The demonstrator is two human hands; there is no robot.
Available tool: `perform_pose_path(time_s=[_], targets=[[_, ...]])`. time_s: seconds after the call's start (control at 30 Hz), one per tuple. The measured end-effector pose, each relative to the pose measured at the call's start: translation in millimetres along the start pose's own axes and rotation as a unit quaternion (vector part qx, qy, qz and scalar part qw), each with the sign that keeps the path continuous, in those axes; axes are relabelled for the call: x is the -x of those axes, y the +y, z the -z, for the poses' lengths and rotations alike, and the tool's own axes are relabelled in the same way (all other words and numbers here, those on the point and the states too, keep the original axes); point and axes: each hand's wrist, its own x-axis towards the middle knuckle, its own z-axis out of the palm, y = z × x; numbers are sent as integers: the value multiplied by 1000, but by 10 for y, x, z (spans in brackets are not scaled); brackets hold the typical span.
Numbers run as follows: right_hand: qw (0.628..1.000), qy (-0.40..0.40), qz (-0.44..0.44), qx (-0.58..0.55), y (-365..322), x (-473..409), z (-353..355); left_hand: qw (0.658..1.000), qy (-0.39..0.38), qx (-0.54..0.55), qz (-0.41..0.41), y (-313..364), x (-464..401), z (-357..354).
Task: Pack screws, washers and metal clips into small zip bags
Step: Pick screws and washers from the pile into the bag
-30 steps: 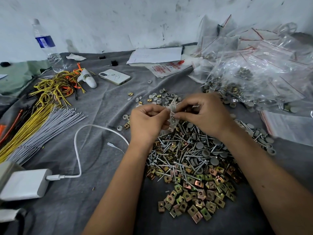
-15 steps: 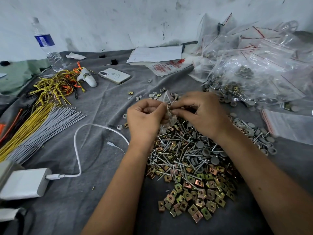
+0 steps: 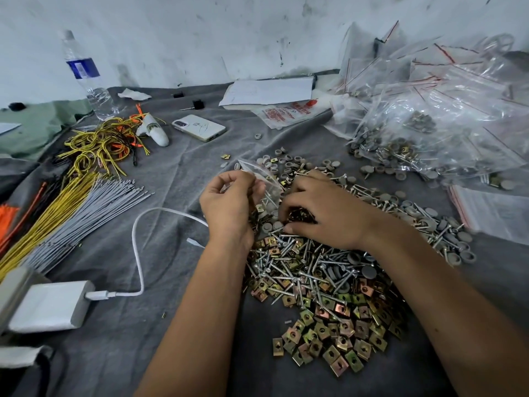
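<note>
Left hand (image 3: 229, 202) pinching small zip bag (image 3: 264, 179) at frame centre, right hand (image 3: 320, 213) fingers curled into screw pile (image 3: 300, 267), grip contents indiscernible.

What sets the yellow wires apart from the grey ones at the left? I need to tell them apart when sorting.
The yellow wires are bright, and more of them loop in a tangle farther back; the grey wires are pale and lie in one straight, fanned bundle. Both rest side by side on the grey cloth.

Hands packing small metal parts

The left hand (image 3: 229, 202) holds a small clear bag (image 3: 262, 177). The right hand (image 3: 320, 213) digs in the pile of screws (image 3: 294, 267). A bottle (image 3: 86, 75) stands at 10 o'clock.
</note>
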Motion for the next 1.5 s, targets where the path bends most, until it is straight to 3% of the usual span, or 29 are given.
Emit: perform_pose_path(time_s=[0.13, 0.4, 0.53, 0.6, 0.67, 0.77, 1.0, 1.07, 1.2, 1.37, 1.5], targets=[[1000, -6, -1, 26, -43, -12, -10, 1000, 1, -5, -21, -4, 4, -8], [998, -3, 6, -63, -26, 32, 27, 994, 101, 27, -41, 18, -55, 55], [965, 168, -38, -197, 32, 63, 95, 994, 105, 10, -36, 4, -54, 58], [939, 272, -84, -193, 102, 59, 91, 993, 108, 1, -42, -7, -51, 57], [928, 315, -133, -150, 176, 39, 72, 992, 113, -9, -60, -10, -49, 60], [931, 312, -162, -98, 245, -4, 48, 988, 121, -30, -95, -4, -51, 53], [955, 266, -119, -52, 219, -92, 27, 986, 134, -30, -95, -18, -65, 50], [951, 283, -109, -58, 207, -87, 31, 981, 166, -22, -97, -25, -90, 63], [942, 305, -118, -72, 208, -121, 59, 948, 249, -140, -141, -34, -135, 122], [951, 266, -104, -118, 190, -135, 42, 937, 177, -272, -126, -70, -118, 175], [958, 204, -90, -179, 185, -135, 18, 939, 150, -287, -115, -77, -121, 178]])
